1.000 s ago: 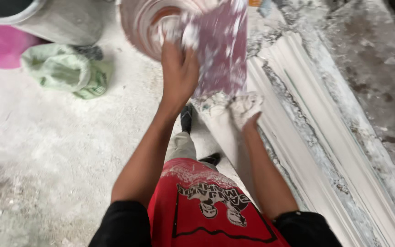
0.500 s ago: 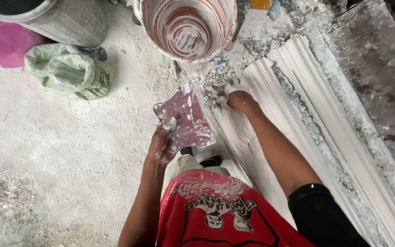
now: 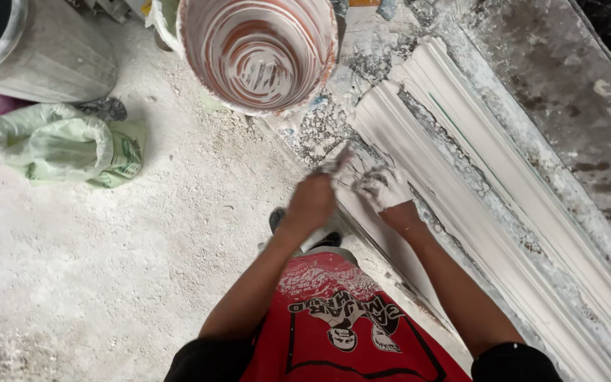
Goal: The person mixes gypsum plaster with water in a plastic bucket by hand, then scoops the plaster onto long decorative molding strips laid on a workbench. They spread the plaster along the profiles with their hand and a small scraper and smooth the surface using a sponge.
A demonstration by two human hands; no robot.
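White plaster is coating the right hand, lying flat on the moulding as if smoothing it; the left hand is curling shut beside it, its contents hidden.

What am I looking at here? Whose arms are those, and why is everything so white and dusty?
The camera sits on a person's head and looks down, so you see their own two arms and red printed shirt. The left hand and the plaster-covered right hand meet at the end of a long white ribbed plaster moulding on a messy, splattered bench. Whether they hold anything is too blurred to tell. Above stands a round bucket smeared white and reddish inside. On the dusty floor lies a pale green crumpled sack.
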